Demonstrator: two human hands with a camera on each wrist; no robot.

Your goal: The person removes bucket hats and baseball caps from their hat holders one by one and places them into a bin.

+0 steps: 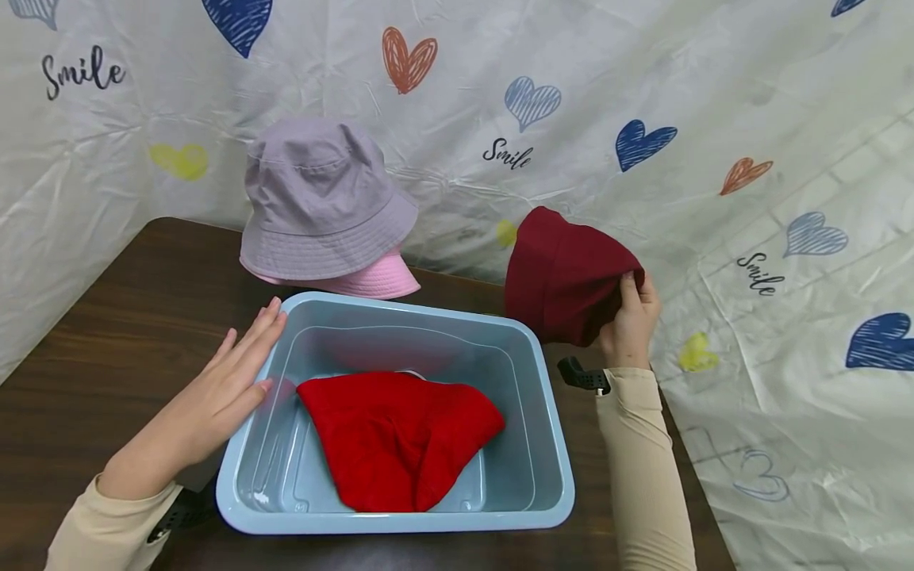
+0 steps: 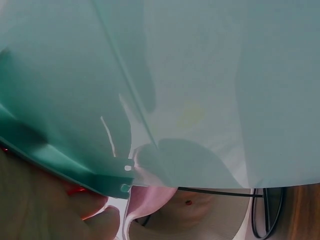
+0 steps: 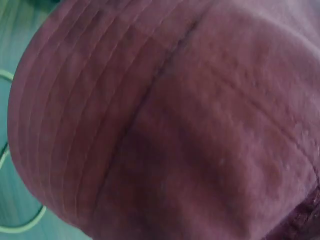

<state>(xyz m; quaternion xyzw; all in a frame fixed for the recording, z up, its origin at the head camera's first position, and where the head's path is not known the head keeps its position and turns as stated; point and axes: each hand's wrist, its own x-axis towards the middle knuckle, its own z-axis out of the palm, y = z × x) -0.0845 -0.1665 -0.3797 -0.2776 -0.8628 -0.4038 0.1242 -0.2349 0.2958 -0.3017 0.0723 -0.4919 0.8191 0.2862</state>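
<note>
My right hand (image 1: 632, 323) pinches the brim of a dark red bucket hat (image 1: 560, 274) beyond the far right corner of a light blue plastic bin (image 1: 400, 523). The hat's stitched brim and crown (image 3: 200, 125) fill most of the right wrist view. At the bin's left side, my left hand (image 1: 217, 396) lies with straight fingers, their tips by the far left corner of the rim. Inside the bin lies a bright red bucket hat (image 1: 403, 436), partly collapsed. In the left wrist view the bin wall (image 2: 65, 100) covers much of the picture, with some fingers (image 2: 95, 220) below it.
Behind the bin a grey-lavender bucket hat (image 1: 321, 190) sits over a pink bucket hat (image 1: 378, 279). A pale sheet (image 1: 457, 143) printed with hearts and "Smile" hangs behind the dark wooden table (image 1: 93, 333). A thin light cord (image 3: 25, 227) shows in the right wrist view.
</note>
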